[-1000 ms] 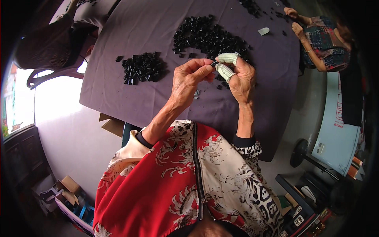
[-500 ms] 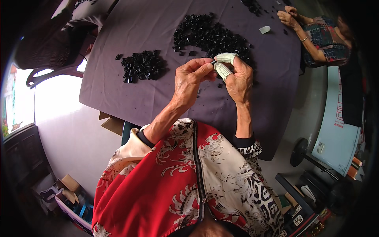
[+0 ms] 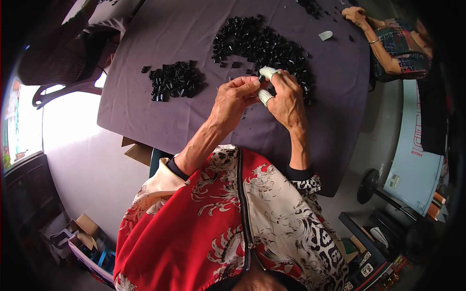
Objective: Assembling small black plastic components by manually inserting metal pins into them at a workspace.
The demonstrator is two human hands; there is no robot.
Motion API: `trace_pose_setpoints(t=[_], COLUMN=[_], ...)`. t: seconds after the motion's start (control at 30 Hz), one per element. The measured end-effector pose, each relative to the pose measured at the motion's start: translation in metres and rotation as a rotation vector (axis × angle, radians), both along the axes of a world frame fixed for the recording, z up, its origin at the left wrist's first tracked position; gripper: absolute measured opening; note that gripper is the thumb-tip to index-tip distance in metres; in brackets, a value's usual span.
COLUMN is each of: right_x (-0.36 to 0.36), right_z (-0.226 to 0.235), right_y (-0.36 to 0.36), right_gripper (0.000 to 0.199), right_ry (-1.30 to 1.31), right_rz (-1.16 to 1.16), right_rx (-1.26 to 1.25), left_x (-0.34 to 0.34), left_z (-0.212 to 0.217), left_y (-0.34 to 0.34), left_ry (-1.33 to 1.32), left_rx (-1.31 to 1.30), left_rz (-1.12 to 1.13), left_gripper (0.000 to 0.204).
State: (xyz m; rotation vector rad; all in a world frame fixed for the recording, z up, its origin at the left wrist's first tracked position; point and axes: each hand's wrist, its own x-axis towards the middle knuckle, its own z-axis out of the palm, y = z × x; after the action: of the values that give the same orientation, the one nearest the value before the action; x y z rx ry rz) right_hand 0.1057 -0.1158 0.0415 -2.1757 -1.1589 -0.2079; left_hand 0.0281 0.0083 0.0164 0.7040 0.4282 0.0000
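Observation:
My left hand (image 3: 230, 99) is closed, pinching a small black piece (image 3: 261, 78) between thumb and fingertips. Facing it, my right hand (image 3: 287, 103) wears whitish ribbed fabric covers on its index finger (image 3: 268, 72) and thumb (image 3: 265, 97). The covered index fingertip meets the piece, while the thumb stays apart from it lower down. Just beyond both hands spreads a large heap of glossy black pieces (image 3: 255, 41), partly hidden by my right hand. To the left lies a smaller heap of similar pieces (image 3: 175, 80).
A purple-grey cloth (image 3: 131, 104) covers the table. Farther right lies a loose whitish finger cover (image 3: 325, 36). Another person's hands (image 3: 355, 15) are at the far right edge, near more black pieces (image 3: 310, 8). A dark chair (image 3: 63, 58) stands at the left.
My right hand has turned and moved slightly left, with its thumb now lower. My left hand has shifted a little downward, still pinching a black piece. The other person's hands have drawn together.

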Motion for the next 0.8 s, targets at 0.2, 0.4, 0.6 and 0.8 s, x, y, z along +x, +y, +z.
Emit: trace_pose_setpoints(t=[0.2,0.4,0.6,0.8], right_x=[0.0012,0.0016,-0.0001,-0.0031], right_z=[-0.0042,-0.0061,-0.0027,-0.0065], right_y=[0.0004,-0.0041,-0.0049,-0.0056], right_gripper=[0.023,0.019,0.020,0.021], right_ry=[-0.162,-0.161,-0.128,-0.143], right_rz=[0.022,0.061,0.103,0.090], right_rx=[-0.045,-0.048,-0.005,-0.056], left_x=[-0.0015,-0.0052,-0.0063,-0.0078], left_z=[-0.0057,0.0000,0.0021,-0.0018], left_y=[-0.0023,-0.0022,0.0002,-0.0033], left_ry=[-0.011,-0.002,0.020,0.053], left_rx=[0.024,0.112,0.297,0.318], left_rz=[0.005,-0.024,-0.083,-0.085], left_gripper=[0.014,0.017,0.023,0.024])
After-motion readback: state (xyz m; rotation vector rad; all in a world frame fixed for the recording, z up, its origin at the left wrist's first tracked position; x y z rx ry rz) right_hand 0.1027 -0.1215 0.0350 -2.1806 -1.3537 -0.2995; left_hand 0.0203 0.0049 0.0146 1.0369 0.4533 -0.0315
